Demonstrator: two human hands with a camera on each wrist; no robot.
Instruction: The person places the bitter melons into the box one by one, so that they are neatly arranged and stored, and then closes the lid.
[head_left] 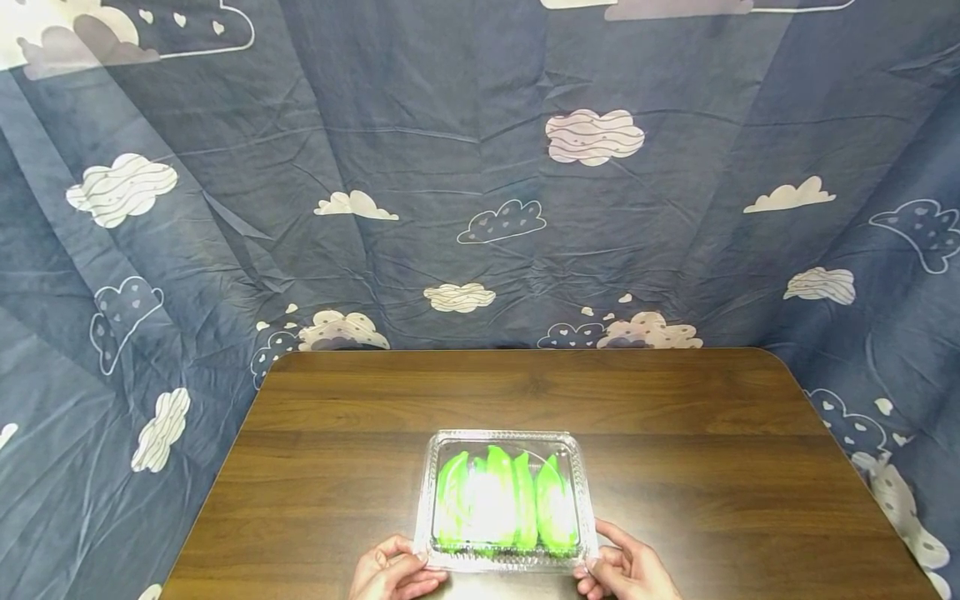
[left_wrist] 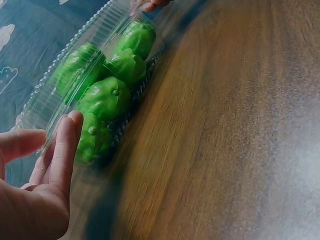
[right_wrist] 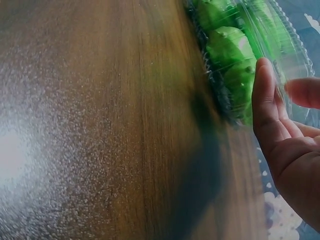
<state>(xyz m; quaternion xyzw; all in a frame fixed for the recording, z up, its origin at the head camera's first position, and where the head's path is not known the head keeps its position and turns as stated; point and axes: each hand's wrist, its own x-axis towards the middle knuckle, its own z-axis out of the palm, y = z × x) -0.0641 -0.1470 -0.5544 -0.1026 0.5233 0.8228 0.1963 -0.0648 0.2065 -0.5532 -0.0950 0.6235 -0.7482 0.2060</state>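
A clear plastic clamshell box [head_left: 504, 563] with a ridged rim is at the near middle of the table in the head view. Inside it lie several glossy bright green pieces [left_wrist: 104, 98], long and bumpy like vegetables; glare washes out their middle from above. My left hand [head_left: 393, 571] pinches the box's near left corner between thumb and fingers. At the near right corner, my right hand [head_left: 626, 567] pinches the rim in the same way, as the right wrist view also shows. Whether the box's underside touches the table I cannot tell.
The brown wood-grain table [head_left: 525, 387] has rounded far corners. Behind it and along both sides hangs a dark blue cloth [head_left: 420, 108] printed with clouds. A bright light reflection shows on the tabletop in both wrist views.
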